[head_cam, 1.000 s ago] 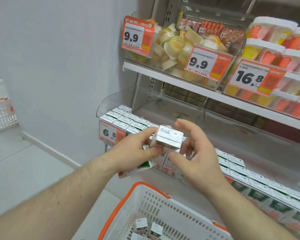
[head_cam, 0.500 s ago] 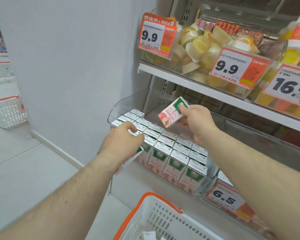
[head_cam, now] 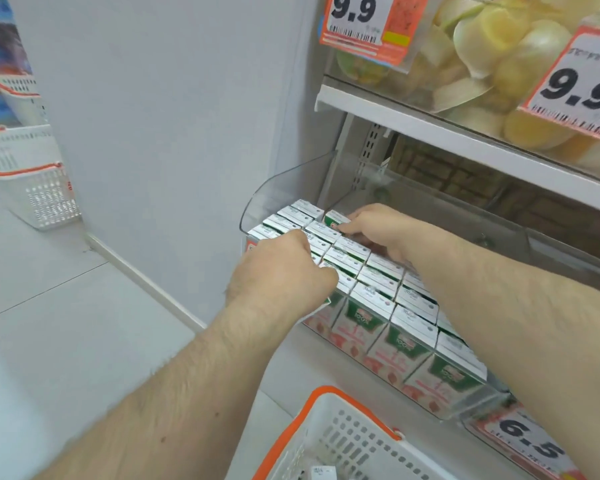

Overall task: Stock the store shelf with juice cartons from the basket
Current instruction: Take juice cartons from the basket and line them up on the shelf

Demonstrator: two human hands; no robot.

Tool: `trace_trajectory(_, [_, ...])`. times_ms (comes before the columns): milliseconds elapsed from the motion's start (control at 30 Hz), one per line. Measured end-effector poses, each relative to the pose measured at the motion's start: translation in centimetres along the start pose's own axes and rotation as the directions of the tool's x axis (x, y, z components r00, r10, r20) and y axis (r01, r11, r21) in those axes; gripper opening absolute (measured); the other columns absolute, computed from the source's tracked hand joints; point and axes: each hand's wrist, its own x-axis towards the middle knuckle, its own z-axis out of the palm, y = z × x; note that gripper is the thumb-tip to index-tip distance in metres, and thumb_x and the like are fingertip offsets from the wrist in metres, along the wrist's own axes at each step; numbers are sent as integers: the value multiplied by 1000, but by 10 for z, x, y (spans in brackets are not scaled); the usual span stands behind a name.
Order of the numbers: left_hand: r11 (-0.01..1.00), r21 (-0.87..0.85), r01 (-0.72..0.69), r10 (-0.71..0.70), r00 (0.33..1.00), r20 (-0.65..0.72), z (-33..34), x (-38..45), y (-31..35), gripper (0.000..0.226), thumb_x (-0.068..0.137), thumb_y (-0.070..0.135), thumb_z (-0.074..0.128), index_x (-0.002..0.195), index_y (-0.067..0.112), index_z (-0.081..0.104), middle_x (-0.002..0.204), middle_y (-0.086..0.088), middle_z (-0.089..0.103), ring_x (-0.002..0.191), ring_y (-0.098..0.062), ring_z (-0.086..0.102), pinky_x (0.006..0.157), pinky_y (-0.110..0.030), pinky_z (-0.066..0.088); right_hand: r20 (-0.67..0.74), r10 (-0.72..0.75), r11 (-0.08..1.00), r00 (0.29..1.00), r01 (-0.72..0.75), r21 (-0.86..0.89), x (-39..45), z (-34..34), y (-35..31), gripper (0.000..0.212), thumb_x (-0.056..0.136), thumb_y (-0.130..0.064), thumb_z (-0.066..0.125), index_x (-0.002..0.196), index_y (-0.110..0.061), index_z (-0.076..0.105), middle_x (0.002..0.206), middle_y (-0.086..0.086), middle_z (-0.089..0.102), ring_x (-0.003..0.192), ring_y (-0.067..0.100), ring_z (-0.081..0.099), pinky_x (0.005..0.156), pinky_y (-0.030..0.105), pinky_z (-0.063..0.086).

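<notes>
Two hands work at the shelf (head_cam: pixel 388 114): your right hand (head_cam: pixel 378 230) grips a carton (head_cam: pixel 335 218) at the back of the rows (head_cam: pixel 378 296), fingers curled on its top; your left hand (head_cam: pixel 284 271) is curled at the front left rows, over a carton mostly hidden beneath it. The basket (head_cam: pixel 329 434) sits below, one carton inside

A shop: price tags (head_cam: pixel 363 26) hang from shelves (head_cam: pixel 465 133) above a shopping basket (head_cam: pixel 343 441).
</notes>
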Motion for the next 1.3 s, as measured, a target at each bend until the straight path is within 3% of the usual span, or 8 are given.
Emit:
trace_trajectory(67, [1000, 0, -5, 5, 1000, -8, 0, -1, 0, 18, 72, 38, 58, 83, 25, 51, 82, 5, 61, 83, -22, 60, 59, -28, 44, 24, 37, 996, 999, -39, 84, 5, 0, 0, 14, 89, -15, 66, 100, -6, 70, 96, 9, 73, 92, 25, 67, 94, 44, 50])
trace_trajectory(267, [1000, -27, -5, 5, 1000, -17, 0, -3, 2, 14, 75, 33, 58, 83, 24, 51, 79, 8, 57, 73, -13, 51, 53, -26, 34, 108, 77, 973, 991, -98, 211, 5, 0, 6, 14, 99, -12, 54, 95, -4, 66, 73, 6, 68, 55, 17, 63, 63, 32, 54])
trace_trajectory(400, [999, -33, -9, 9, 1000, 2, -2, -4, 4, 14, 77, 35, 57, 87, 26, 54, 82, 7, 61, 79, -18, 58, 59, -27, 44, 59, 72, 997, 996, -72, -1, 3, -1, -1, 19, 98, -23, 57, 105, -10, 69, 93, 7, 71, 77, 20, 64, 79, 35, 53])
trace_trajectory(567, [971, -237, 32, -18, 998, 59, -8, -12, 11, 9, 77, 33, 57, 77, 24, 59, 58, 12, 60, 57, -14, 57, 50, -22, 39, 28, 95, 946, 995, -82, -312, -4, -2, -11, 34, 100, -40, 46, 111, -16, 68, 77, 3, 55, 60, 18, 46, 63, 30, 42])
trace_trajectory(733, [456, -818, 352, -106, 934, 342, -27, -21, 16, 9, 81, 24, 64, 75, 17, 63, 66, -7, 56, 55, -23, 54, 55, -27, 47, -153, -106, 857, 983, 12, -516, -14, 0, -13, 43, 95, -47, 53, 108, -9, 70, 96, 3, 68, 77, 21, 56, 68, 28, 45])
trace_trajectory(933, [-23, -830, 558, 28, 830, 557, -28, -29, 5, 14, 81, 30, 58, 90, 21, 62, 71, -10, 64, 63, -28, 63, 83, -46, 53, -449, -335, 937, 828, 344, -65, -108, -9, -32, 18, 94, -32, 60, 88, -22, 73, 83, -10, 71, 78, 11, 66, 77, 23, 53])
trace_trajectory(1033, [-144, -812, 566, 38, 823, 567, -33, -39, 11, 25, 85, 27, 54, 67, 12, 64, 59, -8, 62, 46, -24, 62, 54, -37, 55, -406, -282, 899, 869, 387, 205, -169, -7, -23, 21, 94, -25, 60, 81, -15, 73, 80, 0, 74, 74, 18, 71, 78, 40, 57])
trace_trajectory(1300, [-144, -781, 608, 105, 794, 599, -23, -55, 23, 50, 90, 30, 51, 47, 7, 63, 61, -10, 60, 44, -24, 61, 48, -32, 54, -296, -300, 872, 907, 386, 300, -231, 27, 19, 14, 89, -23, 68, 101, -31, 65, 94, -2, 67, 68, 3, 59, 57, 16, 49])
